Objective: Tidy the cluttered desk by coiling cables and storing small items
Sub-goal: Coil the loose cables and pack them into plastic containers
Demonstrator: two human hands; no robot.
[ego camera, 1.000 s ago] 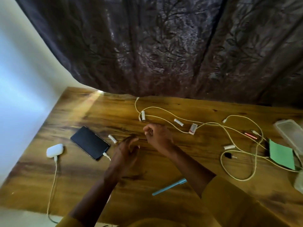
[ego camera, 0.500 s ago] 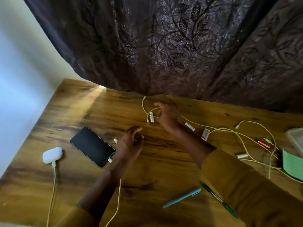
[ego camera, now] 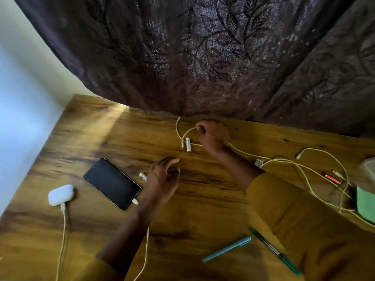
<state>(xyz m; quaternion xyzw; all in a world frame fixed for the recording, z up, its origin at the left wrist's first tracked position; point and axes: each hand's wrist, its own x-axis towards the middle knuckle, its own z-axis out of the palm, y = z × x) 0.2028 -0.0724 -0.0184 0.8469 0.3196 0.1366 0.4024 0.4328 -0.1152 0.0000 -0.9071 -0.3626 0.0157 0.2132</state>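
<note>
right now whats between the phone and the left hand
In the head view, a small white battery lies between the phone and the left hand.

Cream cable [ego camera: 239,150] looped across wooden desk [ego camera: 101,138], white battery [ego camera: 188,144] beside loop

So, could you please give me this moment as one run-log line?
right hand: pinching cream cable loop near curtain | left hand: open, above desk by phone | pens, batteries: not stored

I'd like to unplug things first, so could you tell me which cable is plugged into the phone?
The cable passing under the left forearm: its plug sits in the phone, unlike the earbud case's cable.
</note>
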